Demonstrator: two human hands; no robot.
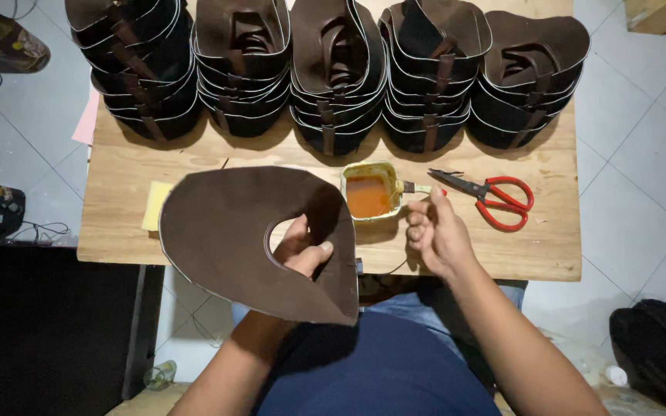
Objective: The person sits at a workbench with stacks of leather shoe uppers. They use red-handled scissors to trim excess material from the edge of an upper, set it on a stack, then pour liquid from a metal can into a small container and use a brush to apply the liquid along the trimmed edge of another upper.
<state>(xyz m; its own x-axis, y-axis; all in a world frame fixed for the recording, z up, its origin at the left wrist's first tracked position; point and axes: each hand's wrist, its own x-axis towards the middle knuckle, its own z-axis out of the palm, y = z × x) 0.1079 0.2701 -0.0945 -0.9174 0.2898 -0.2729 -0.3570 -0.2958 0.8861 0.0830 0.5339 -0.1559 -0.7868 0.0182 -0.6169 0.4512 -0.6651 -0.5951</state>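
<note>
My left hand (302, 248) holds a large flat dark brown leather piece (229, 235) with a curved cut-out, its thumb showing through the opening. The piece hangs over the near edge of the wooden table (132, 223). My right hand (435, 229) grips a small brush (414, 187) whose tip rests at the rim of a small square tin of orange glue (369, 192). The tin stands just right of the leather piece.
Several stacks of folded brown leather uppers (333, 77) line the table's far side. Red-handled scissors (495, 196) lie right of the tin. A yellow pad (156, 204) lies at the left. A dark bag (657, 347) sits on the tiled floor at the right.
</note>
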